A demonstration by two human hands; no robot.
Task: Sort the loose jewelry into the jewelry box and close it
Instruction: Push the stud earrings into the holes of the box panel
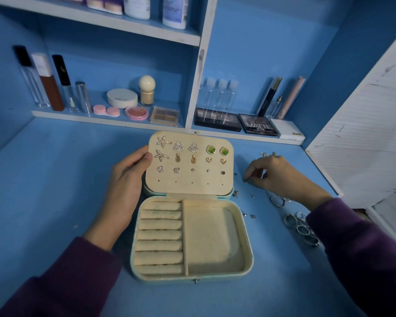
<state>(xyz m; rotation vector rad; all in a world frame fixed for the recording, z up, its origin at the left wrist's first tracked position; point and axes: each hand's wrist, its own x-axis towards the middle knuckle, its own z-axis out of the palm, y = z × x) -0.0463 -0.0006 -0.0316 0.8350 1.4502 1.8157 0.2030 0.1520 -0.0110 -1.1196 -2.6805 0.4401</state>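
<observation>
The jewelry box [248, 255] lies open at centre frame on the blue tabletop [55, 179]. Three rows of earrings [193, 148] are already pinned in its lid [190, 187], whose bottom row of holes is bare. The ring rolls [160, 235] hold nothing. The left hand [126, 186] grips the lid's left edge. The right hand [277, 177], at right of frame, pinches a small stud [244, 179] down at the tabletop. Loose studs [249, 216] and a cluster of rings [302, 227] lie at right, so I judge the sorting roughly half done and the closing not yet begun.
</observation>
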